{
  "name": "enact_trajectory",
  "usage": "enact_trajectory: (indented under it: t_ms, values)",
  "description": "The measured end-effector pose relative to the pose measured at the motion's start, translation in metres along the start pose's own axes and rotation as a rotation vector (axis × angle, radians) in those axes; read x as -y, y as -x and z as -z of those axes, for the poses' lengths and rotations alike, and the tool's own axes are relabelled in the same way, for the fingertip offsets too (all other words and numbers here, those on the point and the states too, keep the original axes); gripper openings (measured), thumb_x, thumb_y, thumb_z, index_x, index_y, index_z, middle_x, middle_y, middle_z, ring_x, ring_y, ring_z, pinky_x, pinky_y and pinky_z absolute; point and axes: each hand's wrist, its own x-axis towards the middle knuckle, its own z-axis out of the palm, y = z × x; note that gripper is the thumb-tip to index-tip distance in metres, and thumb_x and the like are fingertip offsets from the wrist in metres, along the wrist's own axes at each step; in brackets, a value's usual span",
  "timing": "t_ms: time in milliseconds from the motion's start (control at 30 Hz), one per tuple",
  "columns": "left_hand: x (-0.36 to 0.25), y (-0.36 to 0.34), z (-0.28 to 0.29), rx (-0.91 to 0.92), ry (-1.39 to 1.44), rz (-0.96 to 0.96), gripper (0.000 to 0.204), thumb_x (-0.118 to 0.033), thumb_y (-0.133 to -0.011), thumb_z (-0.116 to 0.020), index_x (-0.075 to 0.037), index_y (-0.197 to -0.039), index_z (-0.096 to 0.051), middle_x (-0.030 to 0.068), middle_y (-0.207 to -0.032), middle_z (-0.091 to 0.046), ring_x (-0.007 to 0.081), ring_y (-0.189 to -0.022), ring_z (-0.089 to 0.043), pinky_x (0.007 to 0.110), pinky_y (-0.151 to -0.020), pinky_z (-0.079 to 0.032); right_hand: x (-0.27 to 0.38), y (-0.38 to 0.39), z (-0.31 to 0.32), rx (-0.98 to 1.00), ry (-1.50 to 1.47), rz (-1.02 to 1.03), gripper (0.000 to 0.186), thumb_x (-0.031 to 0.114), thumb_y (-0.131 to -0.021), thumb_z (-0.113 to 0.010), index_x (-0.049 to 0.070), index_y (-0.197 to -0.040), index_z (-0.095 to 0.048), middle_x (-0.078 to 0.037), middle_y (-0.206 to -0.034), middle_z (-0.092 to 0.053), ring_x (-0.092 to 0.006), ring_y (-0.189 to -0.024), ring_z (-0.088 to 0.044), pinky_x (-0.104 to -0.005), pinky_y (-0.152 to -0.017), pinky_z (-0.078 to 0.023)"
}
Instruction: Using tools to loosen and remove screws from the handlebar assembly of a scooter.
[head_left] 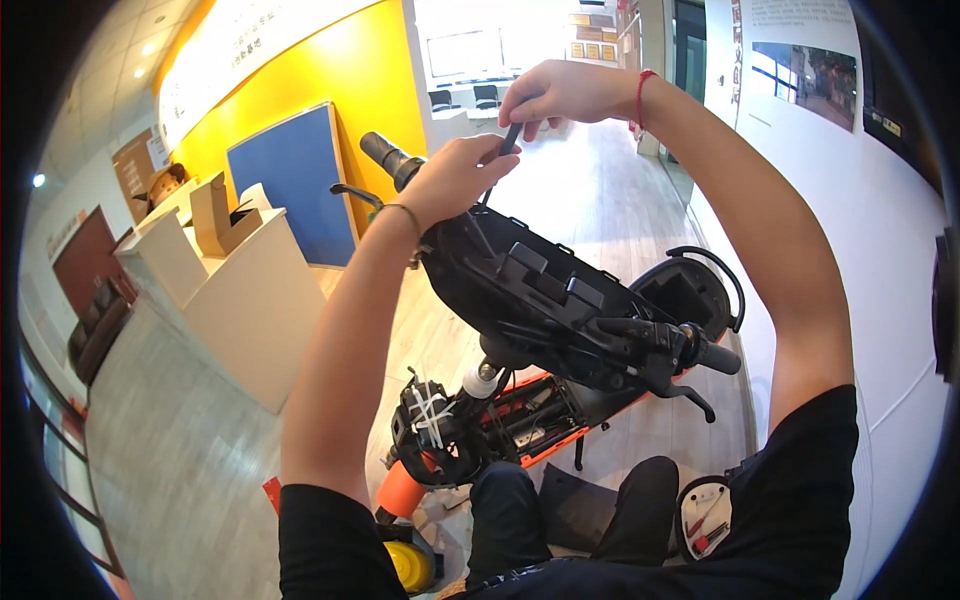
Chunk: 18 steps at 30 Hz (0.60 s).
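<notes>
Over the far side of a partly stripped scooter's handlebar, my left hand [455, 180] and my right hand [575, 95] are raised close together. Between them runs a thin black strip [511, 138], tilted; its exact kind cannot be made out. The fingers of my left hand pinch its lower part, and those of my right hand close on its upper end. Below lies the black handlebar housing [540, 285], its inner side exposed. A left grip [388, 158] with a brake lever sticks out beyond my left wrist, and the right grip [715, 352] points toward my right arm.
The scooter's orange-edged body [530, 420] stands below the housing, its inner parts exposed. Near my right knee is a tray with red-handled tools [708, 525]. At the left are a white counter [250, 300] and a blue board [295, 185]. A white wall [800, 170] runs along the right.
</notes>
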Motion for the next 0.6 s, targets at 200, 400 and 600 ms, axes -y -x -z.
enact_trajectory:
  t_ms: [200, 400, 600]
  values:
    - [0.012, -0.002, -0.005, -0.014, 0.221, -0.229, 0.03, -0.022, -0.087, -0.066, 0.005, -0.102, -0.063, 0.0103, -0.086, -0.067, 0.0161, -0.078, -0.062, 0.028, -0.077, -0.048, 0.002, 0.0, -0.011, -0.148, 0.049, -0.153, 0.039, 0.038, -0.095, -0.049, 0.002, -0.103, -0.065, -0.013, -0.092, -0.067, -0.0154, -0.085, -0.067, -0.0271, -0.073, -0.056]
    - [0.0, -0.001, -0.006, -0.149, 0.023, -0.069, 0.032, -0.027, -0.082, -0.07, 0.001, -0.096, -0.064, 0.0116, -0.085, -0.066, 0.0198, -0.076, -0.062, 0.032, -0.071, -0.049, 0.02, -0.006, -0.014, -0.174, 0.167, -0.416, 0.046, 0.042, -0.093, -0.053, -0.003, -0.097, -0.063, -0.011, -0.073, -0.066, -0.0166, -0.06, -0.066, -0.0243, -0.063, -0.053]
    - [0.002, 0.002, -0.006, -0.151, -0.024, -0.048, 0.033, -0.031, -0.085, -0.065, 0.001, -0.096, -0.064, 0.0094, -0.081, -0.065, 0.0173, -0.072, -0.059, 0.03, -0.067, -0.047, 0.004, 0.0, -0.013, -0.18, 0.05, -0.171, 0.035, 0.035, -0.091, -0.059, 0.003, -0.106, -0.064, -0.002, -0.061, -0.054, -0.0083, -0.049, -0.047, -0.0236, -0.048, -0.037]
